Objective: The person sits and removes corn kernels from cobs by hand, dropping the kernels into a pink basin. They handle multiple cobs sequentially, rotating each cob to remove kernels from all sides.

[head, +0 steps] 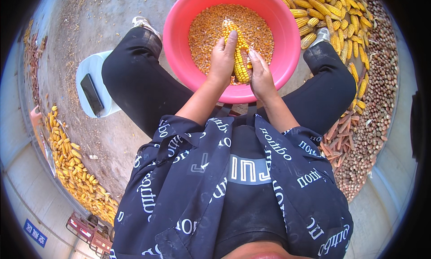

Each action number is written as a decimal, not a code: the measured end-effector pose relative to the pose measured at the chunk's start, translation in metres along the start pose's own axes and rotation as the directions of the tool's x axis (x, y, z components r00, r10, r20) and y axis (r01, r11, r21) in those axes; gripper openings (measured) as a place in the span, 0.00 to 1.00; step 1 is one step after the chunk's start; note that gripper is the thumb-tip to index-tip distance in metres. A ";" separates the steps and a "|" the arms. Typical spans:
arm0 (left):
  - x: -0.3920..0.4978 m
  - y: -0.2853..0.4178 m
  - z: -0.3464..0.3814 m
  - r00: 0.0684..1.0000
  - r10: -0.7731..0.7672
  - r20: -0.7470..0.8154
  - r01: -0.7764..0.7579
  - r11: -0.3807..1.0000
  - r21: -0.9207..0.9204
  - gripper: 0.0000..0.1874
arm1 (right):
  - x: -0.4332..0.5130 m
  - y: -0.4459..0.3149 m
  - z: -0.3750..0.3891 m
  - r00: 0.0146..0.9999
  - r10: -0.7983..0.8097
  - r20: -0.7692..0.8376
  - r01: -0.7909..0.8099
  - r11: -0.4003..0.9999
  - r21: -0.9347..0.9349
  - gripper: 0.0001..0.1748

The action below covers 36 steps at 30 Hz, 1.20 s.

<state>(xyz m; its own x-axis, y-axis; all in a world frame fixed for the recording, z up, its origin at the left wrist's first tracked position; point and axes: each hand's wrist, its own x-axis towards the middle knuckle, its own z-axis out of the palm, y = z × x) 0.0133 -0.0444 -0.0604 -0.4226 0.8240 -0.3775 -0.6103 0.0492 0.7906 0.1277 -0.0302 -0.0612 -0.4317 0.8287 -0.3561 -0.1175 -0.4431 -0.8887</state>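
Note:
A yellow ear of corn (240, 67) is held at a tilt over a pink plastic tub (175, 43). My left hand (222, 58) grips it from the left, thumb laid along the kernels. From the right, my right hand (262, 70) holds its side, with the thumb pressed near the middle. Part of the cob near my right thumb looks stripped, and a few kernels show at those fingers. Whether a second ear lies within the grip, I cannot tell. Loose corn kernels (205, 30) cover the tub's bottom. Both hands hide some fingers and the ear's underside.
The tub stands between my legs. Whole corn ears (336, 16) are heaped at the upper right, beside stacked bare cobs (380, 87). Reddish cobs (341, 134) lie below. At left, a phone (91, 94) rests on a pale plastic container (84, 65); more ears (74, 164) lie beyond.

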 end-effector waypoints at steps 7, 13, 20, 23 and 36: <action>0.001 0.001 0.000 0.998 0.068 0.006 -0.069 0.995 0.070 0.19 | 0.005 -0.002 0.002 0.994 -0.109 -0.024 0.110 0.993 0.052 0.28; -0.007 -0.003 0.006 0.995 -0.048 0.092 0.048 0.999 0.002 0.19 | 0.002 -0.014 0.003 0.992 -0.125 0.000 0.125 0.992 -0.023 0.27; -0.013 -0.004 0.009 0.987 0.062 0.148 -0.072 0.996 0.061 0.16 | 0.008 -0.006 0.001 0.997 -0.056 -0.058 0.056 0.998 -0.002 0.28; -0.014 -0.005 0.010 0.974 0.113 0.197 -0.140 0.981 0.131 0.20 | 0.011 -0.002 -0.003 0.998 -0.025 -0.055 0.029 0.997 0.073 0.28; -0.010 -0.005 0.008 0.976 0.039 0.216 -0.052 0.997 0.057 0.25 | 0.014 0.005 -0.005 0.995 -0.098 -0.011 0.099 0.988 0.115 0.28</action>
<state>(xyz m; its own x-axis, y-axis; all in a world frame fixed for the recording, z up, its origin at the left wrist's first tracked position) 0.0263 -0.0480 -0.0567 -0.2911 0.9278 -0.2331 -0.5483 0.0379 0.8354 0.1251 -0.0196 -0.0723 -0.4078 0.8721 -0.2705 -0.2620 -0.3956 -0.8803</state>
